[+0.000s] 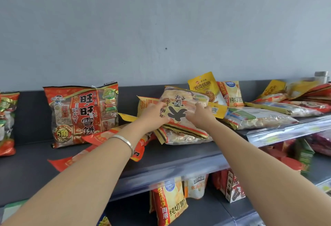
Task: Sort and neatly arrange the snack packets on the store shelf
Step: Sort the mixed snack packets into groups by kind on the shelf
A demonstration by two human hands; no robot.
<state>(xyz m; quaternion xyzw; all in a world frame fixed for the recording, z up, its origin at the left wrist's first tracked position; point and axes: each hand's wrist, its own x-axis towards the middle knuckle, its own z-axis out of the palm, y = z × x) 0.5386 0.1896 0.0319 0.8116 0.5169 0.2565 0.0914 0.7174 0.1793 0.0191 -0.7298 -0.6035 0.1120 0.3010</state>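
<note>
Both my hands grip a large beige and yellow cracker packet [186, 100] with big black characters, tilted up above a pile on the dark top shelf [179, 156]. My left hand [155, 113] holds its left side and my right hand [200, 116] its right side. Under it lie similar yellow-edged packets [180, 136]. A red rice-cracker packet [80, 114] stands upright at the left against the shelf's back. More red packets [100, 139] lie flat beneath my left forearm.
A yellow walnut pouch [203, 85] and a crisp bag [232, 93] stand behind the pile. Flat clear packets [258, 117] and others spread to the right. Another red packet [7, 123] stands at the far left. Lower shelves hold crisp bags [170, 202] and a box [232, 188].
</note>
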